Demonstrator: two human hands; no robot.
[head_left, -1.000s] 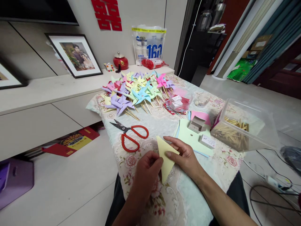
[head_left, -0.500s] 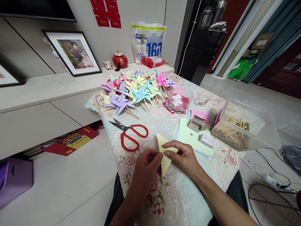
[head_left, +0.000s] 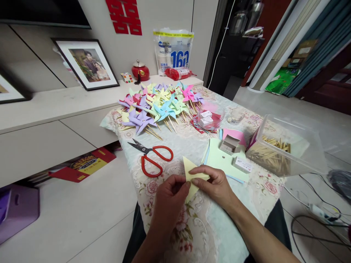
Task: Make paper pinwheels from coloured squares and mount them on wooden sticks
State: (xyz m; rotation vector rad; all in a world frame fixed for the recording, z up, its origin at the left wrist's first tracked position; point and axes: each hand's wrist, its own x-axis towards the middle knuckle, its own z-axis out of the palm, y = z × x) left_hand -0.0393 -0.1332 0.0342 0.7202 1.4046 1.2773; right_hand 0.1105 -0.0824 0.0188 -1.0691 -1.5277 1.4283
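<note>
A pale yellow piece of paper (head_left: 188, 165), folded to a triangular shape, is held between both hands above the tablecloth. My left hand (head_left: 172, 191) pinches its left side between thumb and fingers. From the right, my right hand (head_left: 215, 180) grips it, thumb below and fingers on top. Scissors with red handles (head_left: 150, 157) lie to the left, blades partly apart. To the right rests a stack of pale green paper sheets (head_left: 214, 157), carrying an opened small box (head_left: 229, 144) and a second small white box (head_left: 242, 164). Finished paper pinwheels (head_left: 166, 109) on sticks are heaped farther back.
A clear plastic bin (head_left: 274, 157) of short golden sticks stands at the table's right. Behind the pinwheels, a cabinet (head_left: 82, 98) holds a framed photo (head_left: 89, 64), a red jar (head_left: 140, 72) and a bag of cups (head_left: 173, 51). A round plastic container (head_left: 216, 120) holds small boxes.
The lower point of the yellow paper now shows less below my hands, and the paper has turned slightly. Both hands keep their grip in nearly the same place. The camera view has shifted slightly.
</note>
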